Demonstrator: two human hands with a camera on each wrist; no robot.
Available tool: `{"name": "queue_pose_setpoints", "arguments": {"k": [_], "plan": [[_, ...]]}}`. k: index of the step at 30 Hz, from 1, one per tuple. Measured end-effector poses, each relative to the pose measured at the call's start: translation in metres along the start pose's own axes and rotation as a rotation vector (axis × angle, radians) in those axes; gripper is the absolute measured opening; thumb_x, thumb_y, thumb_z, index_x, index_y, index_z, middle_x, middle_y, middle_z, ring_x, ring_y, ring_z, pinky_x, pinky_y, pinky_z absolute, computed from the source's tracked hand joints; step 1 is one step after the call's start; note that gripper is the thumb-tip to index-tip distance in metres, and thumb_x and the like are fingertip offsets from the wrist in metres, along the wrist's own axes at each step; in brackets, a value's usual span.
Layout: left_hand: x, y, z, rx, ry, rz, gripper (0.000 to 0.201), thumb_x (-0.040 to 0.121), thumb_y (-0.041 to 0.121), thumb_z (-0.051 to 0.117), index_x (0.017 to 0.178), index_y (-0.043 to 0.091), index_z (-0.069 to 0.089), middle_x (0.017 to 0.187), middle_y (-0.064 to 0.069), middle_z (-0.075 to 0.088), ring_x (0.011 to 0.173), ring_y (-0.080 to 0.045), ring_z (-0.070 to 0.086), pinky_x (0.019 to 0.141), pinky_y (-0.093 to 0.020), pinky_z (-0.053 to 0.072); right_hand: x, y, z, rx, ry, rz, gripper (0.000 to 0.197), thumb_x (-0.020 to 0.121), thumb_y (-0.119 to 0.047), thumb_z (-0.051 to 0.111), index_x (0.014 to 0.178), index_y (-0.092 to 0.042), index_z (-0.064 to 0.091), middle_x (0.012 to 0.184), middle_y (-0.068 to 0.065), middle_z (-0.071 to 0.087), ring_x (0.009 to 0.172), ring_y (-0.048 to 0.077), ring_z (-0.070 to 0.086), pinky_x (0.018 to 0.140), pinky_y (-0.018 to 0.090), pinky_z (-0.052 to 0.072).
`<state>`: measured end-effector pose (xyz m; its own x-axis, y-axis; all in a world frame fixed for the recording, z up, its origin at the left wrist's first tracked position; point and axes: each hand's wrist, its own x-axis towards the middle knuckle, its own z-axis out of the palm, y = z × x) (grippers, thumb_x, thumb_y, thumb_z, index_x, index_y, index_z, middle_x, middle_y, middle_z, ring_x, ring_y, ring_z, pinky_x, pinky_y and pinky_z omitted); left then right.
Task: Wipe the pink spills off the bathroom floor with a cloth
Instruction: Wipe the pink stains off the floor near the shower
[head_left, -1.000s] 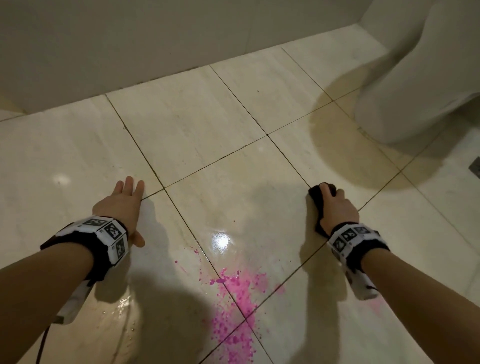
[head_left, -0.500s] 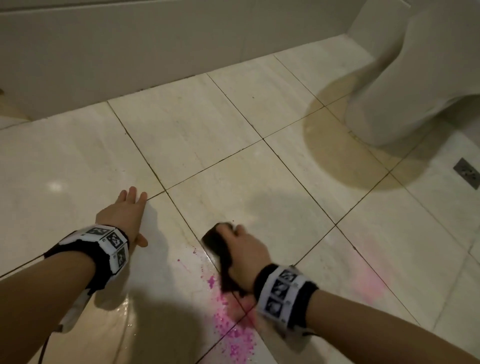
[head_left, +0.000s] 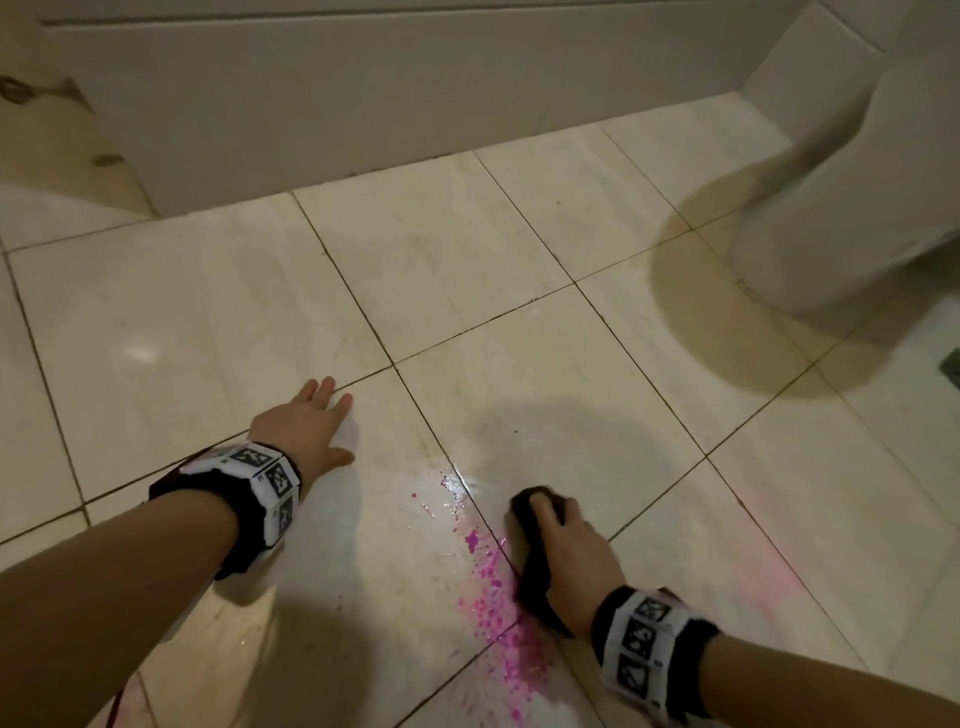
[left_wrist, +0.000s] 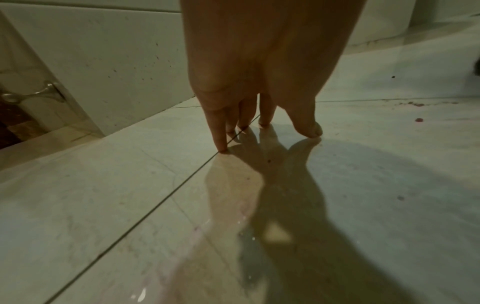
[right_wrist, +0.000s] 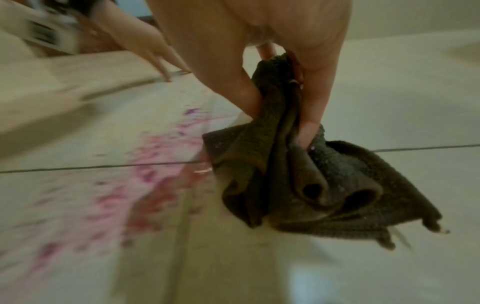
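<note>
on the floor, by the right hand: the dark cloth (head_left: 535, 566) sits bunched on the tiles (head_left: 519, 270), and the pink spill (head_left: 498, 623) lies just to its left, touching its edge.
right hand: the right hand (head_left: 574, 558) holds the cloth tight, with its fingers (right_wrist: 314, 115) and thumb curled into the folds.
left hand: the left hand (head_left: 306, 421) is flat and open, with its fingertips (left_wrist: 223, 149) pressed on the floor, well away from the pink.
spill: lots of bright pink dots run across a dark line between tiles; a faint pink smear (head_left: 763, 566) lies on the far right side of the cloth hand.
step: i think this is the middle of the wiping; much pink is left.
next: the cloth should push left over the dots, pressed down hard.
other: a white toilet (head_left: 857, 208) stands far ahead of the right hand.
</note>
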<state>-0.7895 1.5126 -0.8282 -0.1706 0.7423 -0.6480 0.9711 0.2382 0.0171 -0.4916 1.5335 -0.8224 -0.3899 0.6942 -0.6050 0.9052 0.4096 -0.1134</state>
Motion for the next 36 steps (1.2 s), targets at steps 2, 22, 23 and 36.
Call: {"name": "queue_pose_setpoints", "arguments": {"k": [2,22,23,36], "plan": [[-0.002,0.001,0.000,0.017,-0.001,0.006,0.069,0.100,0.041,0.037,0.152,0.019,-0.002,0.158,-0.005,-0.012,0.147,-0.019,-0.003,0.113,-0.034,0.027,-0.011,-0.027,0.014,0.036,-0.043,-0.135,0.071,0.080,-0.012,0.056,0.135,-0.029,0.015,0.131,0.009,0.031,0.106,0.028,0.051,0.084,0.036,0.048],[-0.012,-0.028,0.029,0.117,-0.046,0.112,0.116,0.077,0.052,0.068,0.149,0.019,-0.016,0.154,-0.002,-0.028,0.145,-0.017,-0.014,0.117,-0.039,0.007,0.028,-0.065,0.004,-0.394,0.004,-0.756,0.084,0.049,-0.030,0.079,0.121,-0.026,0.034,0.109,0.011,0.053,0.079,0.029,0.060,0.053,0.033,0.053],[-0.011,-0.028,0.029,0.121,-0.044,0.113,0.116,0.077,0.053,0.069,0.149,0.019,-0.016,0.154,-0.002,-0.028,0.145,-0.017,-0.014,0.117,-0.039,0.007,0.018,-0.066,0.018,-0.422,-0.037,-0.772,0.091,0.040,-0.029,0.082,0.119,-0.027,0.037,0.105,0.009,0.053,0.073,0.027,0.061,0.048,0.028,0.052],[-0.010,-0.031,0.033,0.078,-0.018,0.129,0.117,0.076,0.052,0.069,0.149,0.020,-0.017,0.153,-0.001,-0.029,0.145,-0.016,-0.014,0.117,-0.036,0.008,0.106,-0.031,-0.109,-0.064,0.373,-0.176,0.072,0.079,0.000,0.054,0.140,-0.030,0.030,0.127,0.006,0.040,0.112,0.030,0.048,0.086,0.036,0.048]]}}
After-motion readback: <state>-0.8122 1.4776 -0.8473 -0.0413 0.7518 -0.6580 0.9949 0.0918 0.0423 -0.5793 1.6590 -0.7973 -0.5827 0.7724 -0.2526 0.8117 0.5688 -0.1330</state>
